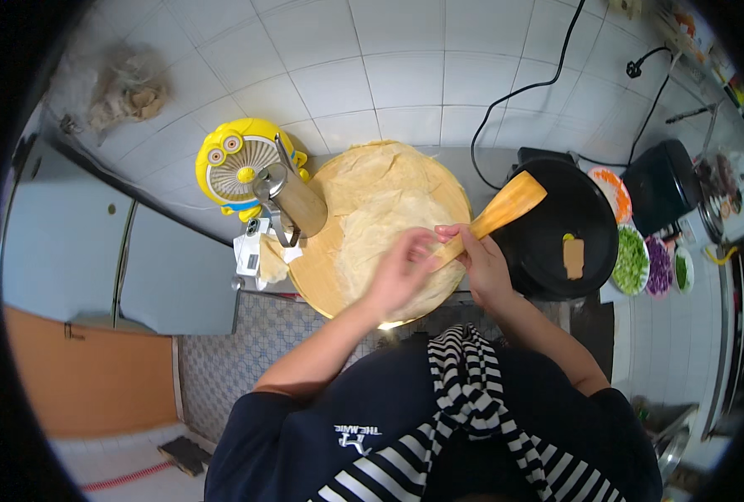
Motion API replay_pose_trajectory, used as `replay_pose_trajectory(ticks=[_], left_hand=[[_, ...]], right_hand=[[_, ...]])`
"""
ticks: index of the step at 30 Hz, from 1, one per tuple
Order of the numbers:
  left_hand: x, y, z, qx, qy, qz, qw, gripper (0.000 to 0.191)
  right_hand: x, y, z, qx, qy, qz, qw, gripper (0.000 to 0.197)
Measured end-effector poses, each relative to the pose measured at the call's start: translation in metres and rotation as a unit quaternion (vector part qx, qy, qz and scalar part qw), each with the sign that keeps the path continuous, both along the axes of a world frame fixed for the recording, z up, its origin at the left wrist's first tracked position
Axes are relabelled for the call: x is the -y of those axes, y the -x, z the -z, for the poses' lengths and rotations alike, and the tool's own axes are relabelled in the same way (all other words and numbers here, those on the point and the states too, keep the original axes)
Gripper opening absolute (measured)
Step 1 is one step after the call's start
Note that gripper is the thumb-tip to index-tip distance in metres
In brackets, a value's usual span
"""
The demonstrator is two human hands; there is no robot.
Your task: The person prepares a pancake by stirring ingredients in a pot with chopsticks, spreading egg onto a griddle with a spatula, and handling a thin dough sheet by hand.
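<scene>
My right hand (486, 263) grips the handle of a wooden spatula (510, 201), whose broad blade points up and right over the near-left rim of a black frying pan (535, 245). Close to the handle's lower end is my left hand (400, 270), blurred, with its fingers bent; whether it touches the handle is unclear. Under both hands, thin round flatbread sheets (384, 216) lie overlapping on a round wooden board (315, 267). Inside the pan are a flat tan rectangle (573, 258) and a small yellow spot.
A steel pitcher (303, 207) stands on the board's left side, before a yellow cartoon-shaped fan (205, 166). Right of the pan are bowls of shredded carrot (623, 197), chopped greens (629, 257), shredded purple cabbage (659, 267) and herbs (681, 271). A black cord (491, 113) hangs behind.
</scene>
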State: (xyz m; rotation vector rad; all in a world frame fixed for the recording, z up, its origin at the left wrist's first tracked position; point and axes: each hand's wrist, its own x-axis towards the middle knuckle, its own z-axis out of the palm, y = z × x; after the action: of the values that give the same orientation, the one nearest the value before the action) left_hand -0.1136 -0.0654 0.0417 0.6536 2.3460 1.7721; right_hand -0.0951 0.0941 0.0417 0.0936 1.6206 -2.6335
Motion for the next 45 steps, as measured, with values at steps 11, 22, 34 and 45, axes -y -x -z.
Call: replay_pose_trajectory(ticks=[11, 22, 34, 45], left_hand=[[0.205, 0.104, 0.066, 0.209, -0.073, -0.294, 0.930, 0.019], [0.177, 0.102, 0.052, 0.189, -0.353, -0.332, 0.854, 0.020], [0.187, 0.085, 0.008, 0.131, -0.255, -0.209, 0.935, 0.010], [0.069, 0.058, -0.040, 0.261, -0.252, 0.192, 0.912, 0.007]], right_hand=[[0.074, -0.017, -0.003, 0.125, -0.084, 0.015, 0.988, 0.025], [0.068, -0.049, -0.005, 0.112, -0.131, 0.161, 0.972, 0.021], [0.042, -0.087, 0.009, 0.159, -0.175, 0.298, 0.925, 0.012], [0.011, -0.189, -0.001, 0.111, -0.006, 0.523, 0.845, 0.015]])
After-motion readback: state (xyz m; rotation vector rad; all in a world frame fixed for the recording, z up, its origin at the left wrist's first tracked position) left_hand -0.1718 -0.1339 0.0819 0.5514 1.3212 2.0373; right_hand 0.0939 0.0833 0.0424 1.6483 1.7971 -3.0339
